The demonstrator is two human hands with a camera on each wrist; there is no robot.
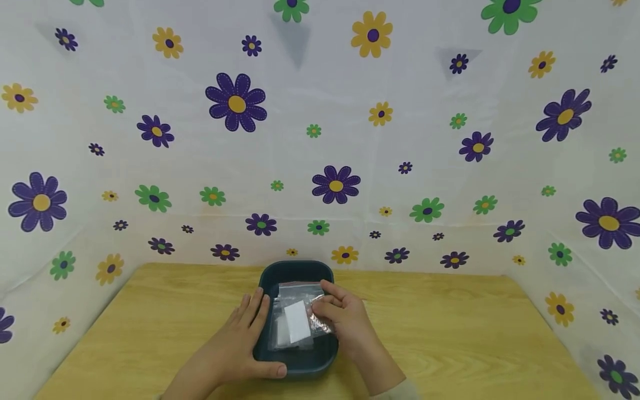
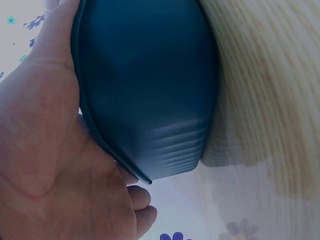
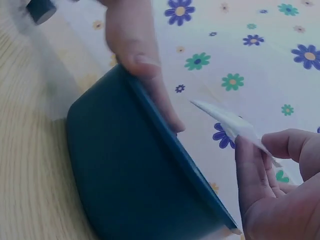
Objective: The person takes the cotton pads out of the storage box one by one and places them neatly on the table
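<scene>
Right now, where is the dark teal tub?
In the head view, the tub stands at lower centre on the wooden table, the left hand on its left rim, the right hand above its right side.

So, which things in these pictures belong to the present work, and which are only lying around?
Seem to belong:
Clear plastic bag with white insert, pinched by the right hand
Apparently another clear bag, in the bin
Dark teal bin, left hand against it

Only surroundings:
Wooden table
Flower-patterned cloth
</scene>
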